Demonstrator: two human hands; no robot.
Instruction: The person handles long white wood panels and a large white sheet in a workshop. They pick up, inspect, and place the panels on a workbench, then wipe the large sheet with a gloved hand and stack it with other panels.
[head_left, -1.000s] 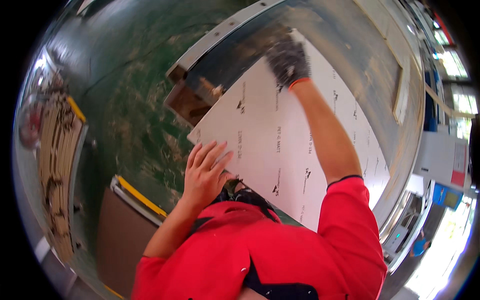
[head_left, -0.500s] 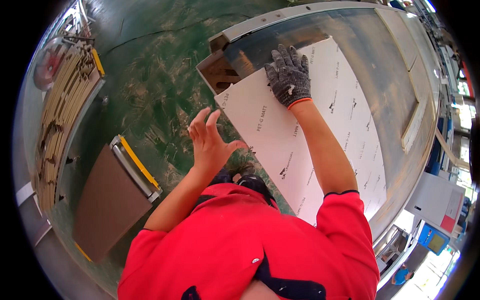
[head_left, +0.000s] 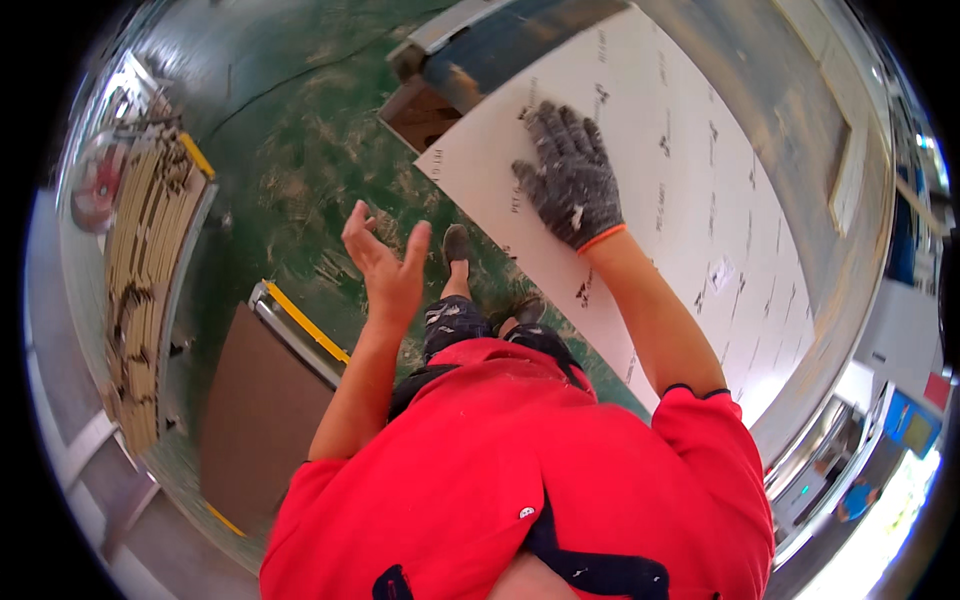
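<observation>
The biggest thing here is the green floor point(head_left: 300, 185), with lots of pale dust smeared over it. Next comes the big table point(head_left: 745, 85), grey and dusty, on the upper right side. On the table lies the large white board point(head_left: 700, 215), flat and tilted like a diamond, with rows of small dark print on it. Its left corner is near a brown box part point(head_left: 428, 118) at the corner of the table. The person wears a bright red shirt point(head_left: 460, 460) and stands right up close to the board.

Far to the left is a long pile of thin tan strips point(head_left: 150, 280). Nearer sits a flat brown panel point(head_left: 262, 410), with a yellow bar point(head_left: 308, 322) along one side.

The right hand point(head_left: 572, 180) has a grey knit glove (it has an orange rim at the wrist). It lies palm down on the white board, near the board's left part, and its grip is wide, with the fingers spread. The bare left hand point(head_left: 388, 262) is up over the green floor, apart from the board. Its grip is wide too, with the thumb away from the bent fingers.

Smaller still is a dark shoe point(head_left: 457, 243) on the floor. Smallest is a white button point(head_left: 526, 512) on the shirt.
</observation>
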